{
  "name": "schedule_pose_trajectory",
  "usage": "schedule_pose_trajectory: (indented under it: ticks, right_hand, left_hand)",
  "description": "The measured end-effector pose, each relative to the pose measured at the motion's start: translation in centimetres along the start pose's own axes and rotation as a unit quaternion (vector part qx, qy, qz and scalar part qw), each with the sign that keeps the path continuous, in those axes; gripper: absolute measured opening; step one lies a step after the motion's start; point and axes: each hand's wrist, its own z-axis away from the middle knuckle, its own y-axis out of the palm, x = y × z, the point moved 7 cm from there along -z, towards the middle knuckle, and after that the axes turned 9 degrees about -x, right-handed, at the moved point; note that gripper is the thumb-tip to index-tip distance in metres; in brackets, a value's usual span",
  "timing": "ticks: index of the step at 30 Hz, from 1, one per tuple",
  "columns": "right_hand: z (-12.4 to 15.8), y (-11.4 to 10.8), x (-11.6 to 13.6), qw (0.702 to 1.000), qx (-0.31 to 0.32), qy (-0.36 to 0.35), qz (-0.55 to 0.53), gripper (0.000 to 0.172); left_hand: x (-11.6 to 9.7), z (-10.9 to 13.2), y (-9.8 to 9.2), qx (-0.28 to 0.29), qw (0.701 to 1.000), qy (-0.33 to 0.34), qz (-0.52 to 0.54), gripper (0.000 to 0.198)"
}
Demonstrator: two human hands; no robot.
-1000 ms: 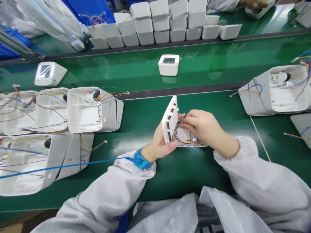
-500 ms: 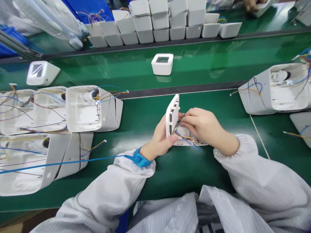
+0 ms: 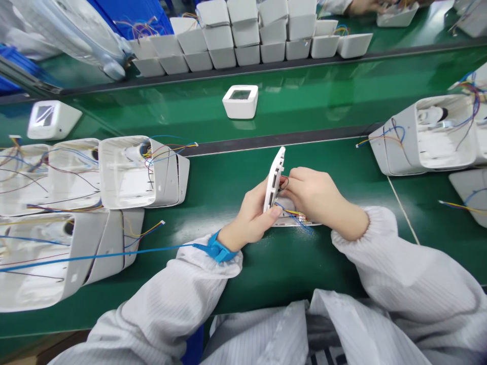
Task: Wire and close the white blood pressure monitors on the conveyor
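Observation:
My left hand point(image 3: 254, 215) grips a white plastic panel point(image 3: 274, 177) by its lower part, thumb in front, and holds it nearly on edge. Just to its right, my right hand point(image 3: 314, 195) has its fingers pinched on thin wires point(image 3: 283, 186) behind the panel; the fingertips are partly hidden. Beneath both hands a white housing part point(image 3: 283, 221) lies on the green bench. Blue and yellow wires point(image 3: 294, 215) with a small white connector spill over its near side. A blue wrist strap point(image 3: 218, 248) with a cord circles my left wrist.
Several open white housings point(image 3: 129, 172) with loose wires stand at left, and more point(image 3: 418, 137) at right. A small white unit with a display point(image 3: 240, 104) sits ahead, another point(image 3: 52, 120) at far left. Stacked white shells point(image 3: 213, 38) line the back shelf. Another person's hand point(image 3: 365, 6) shows at the top.
The panel has turned more edge-on and its top leans slightly right. My right fingers stay at the wires. The whole view has shifted a little.

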Motion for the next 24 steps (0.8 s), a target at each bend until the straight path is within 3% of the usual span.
schedule_pose_trajectory:
  ticks: [5, 9, 12, 14, 16, 18, 24]
  right_hand:
    - [0.1, 0.6, 0.0, 1.000, 0.018, 0.007, -0.003, 0.028]
    - [0.1, -0.7, -1.0, 0.990, 0.034, 0.094, -0.095, 0.026]
    - [0.4, -2.3, -1.3, 0.950, 0.099, 0.158, -0.249, 0.032]
    - [0.7, -3.0, -0.4, 0.920, 0.176, 0.137, -0.322, 0.048]
    - [1.0, -3.4, 0.1, 0.903, 0.220, 0.114, -0.351, 0.038]
    - [1.1, -3.2, -0.1, 0.894, 0.226, 0.124, -0.366, 0.023]
    - [1.5, -1.7, -1.4, 0.851, 0.236, 0.182, -0.433, 0.020]
  left_hand:
    - [0.2, 0.1, -0.1, 0.005, 1.000, -0.005, 0.017, 0.066]
    - [1.2, 0.3, -0.5, -0.020, 0.997, -0.035, 0.062, 0.070]
    - [1.3, 0.4, -0.5, -0.024, 0.996, -0.040, 0.077, 0.070]
    - [1.2, 0.3, -0.3, -0.016, 0.996, -0.043, 0.080, 0.070]
    - [1.0, 0.2, -0.3, -0.017, 0.996, -0.046, 0.079, 0.070]
    - [0.8, 0.2, -0.3, -0.020, 0.996, -0.042, 0.075, 0.071]
    - [0.5, 0.1, -0.2, -0.010, 0.998, -0.020, 0.064, 0.078]
